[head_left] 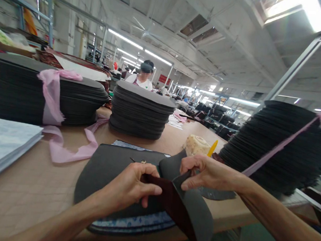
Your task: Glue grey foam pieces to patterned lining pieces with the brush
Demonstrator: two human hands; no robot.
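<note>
My left hand [133, 184] pinches the edge of a dark maroon cloth piece [171, 201] between thumb and fingers. My right hand [201, 171] grips a dark grey foam sheet [201, 211] by its edge, right beside the maroon cloth. Cloth and foam meet along one edge and hang down past the table's front. Below my hands lies a flat pile topped by a rounded grey foam sheet [101, 175], with blue-patterned layers [142, 221] showing underneath. A small metallic item [143, 161] shows just behind my left hand; its kind is unclear.
Tall stacks of grey sheets stand at left [79, 101], middle [141, 113] and right [261, 137]. A pink cloth strip [69, 153] trails over the table. Light blue sheets [2, 135], a cream block [197, 145] and a yellow tool [212, 147] lie about. A person [145, 77] is beyond.
</note>
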